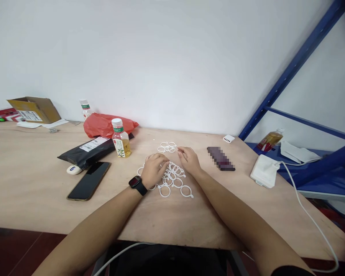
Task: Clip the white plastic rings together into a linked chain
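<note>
A heap of several white plastic rings [172,180] lies on the wooden table [166,222] in front of me. A smaller cluster of white rings [166,147] sits just beyond it. My left hand [154,168], with a black smartwatch [137,184] on its wrist, rests on the left side of the heap, fingers curled over the rings. My right hand [189,159] lies at the heap's right edge, fingers bent and pinching toward the rings; what they hold is too small to see.
A black phone [89,181], a white mouse [73,169], a black parcel [87,151], a tea bottle [120,138] and a red bag [106,124] lie left. A dark device [220,158] and white charger [264,171] with cable lie right. Blue shelving [301,115] stands at the right.
</note>
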`<state>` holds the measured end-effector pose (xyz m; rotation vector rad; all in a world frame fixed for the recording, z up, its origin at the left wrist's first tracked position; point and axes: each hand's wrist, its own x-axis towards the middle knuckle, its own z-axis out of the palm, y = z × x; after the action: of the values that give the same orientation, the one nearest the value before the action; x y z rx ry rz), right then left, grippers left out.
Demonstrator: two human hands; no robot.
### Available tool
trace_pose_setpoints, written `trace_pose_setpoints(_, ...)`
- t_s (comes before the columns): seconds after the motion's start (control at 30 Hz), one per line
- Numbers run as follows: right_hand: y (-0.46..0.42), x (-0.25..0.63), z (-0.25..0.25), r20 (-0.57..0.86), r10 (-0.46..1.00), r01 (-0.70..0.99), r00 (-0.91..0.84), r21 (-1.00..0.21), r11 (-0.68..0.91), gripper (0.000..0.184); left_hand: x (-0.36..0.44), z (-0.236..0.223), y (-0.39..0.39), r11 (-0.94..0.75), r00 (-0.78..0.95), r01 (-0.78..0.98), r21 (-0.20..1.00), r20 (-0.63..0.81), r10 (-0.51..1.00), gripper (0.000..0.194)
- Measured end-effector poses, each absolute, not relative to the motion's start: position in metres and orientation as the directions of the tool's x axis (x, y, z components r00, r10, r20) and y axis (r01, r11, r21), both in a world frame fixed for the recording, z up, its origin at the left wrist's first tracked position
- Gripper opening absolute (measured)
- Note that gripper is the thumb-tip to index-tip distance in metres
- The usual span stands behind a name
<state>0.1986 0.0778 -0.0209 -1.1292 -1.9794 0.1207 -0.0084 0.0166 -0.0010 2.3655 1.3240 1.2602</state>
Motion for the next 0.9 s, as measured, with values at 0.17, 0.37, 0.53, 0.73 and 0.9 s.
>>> trace_pose_setpoints(0.17,0.099,0.193,-0.028,0.391,0.853,0.844,-0.346,-0.268,0.465,0.045,-0.007,-0.002,0.016,-0.577,0.304,0.651,0.494,0.526,0.794,0.018)
trace_pose_setpoints(0.37,0.106,0.182,-0.029,0.304,0.877,0.882,-0.372,-0.177,0.436,0.04,-0.007,-0.001,0.015,-0.578,0.329,0.652,0.49,0.503,0.799,0.02)
trace_pose_setpoints(0.53,0.102,0.186,-0.027,0.352,0.854,0.862,-0.384,-0.196,0.468,0.025,-0.007,-0.002,0.017,-0.57,0.327,0.661,0.487,0.497,0.804,0.02)
trace_pose_setpoints(0.73,0.093,0.192,-0.02,0.471,0.834,0.842,-0.286,-0.292,0.454,0.02,-0.008,-0.005,0.018,-0.564,0.29,0.669,0.485,0.528,0.798,0.017)
trace_pose_setpoints(0.9,0.067,0.188,-0.015,0.653,0.697,0.663,-0.298,-0.384,0.643,0.019,-0.011,-0.008,0.021,-0.531,0.182,0.659,0.532,0.572,0.799,0.036)
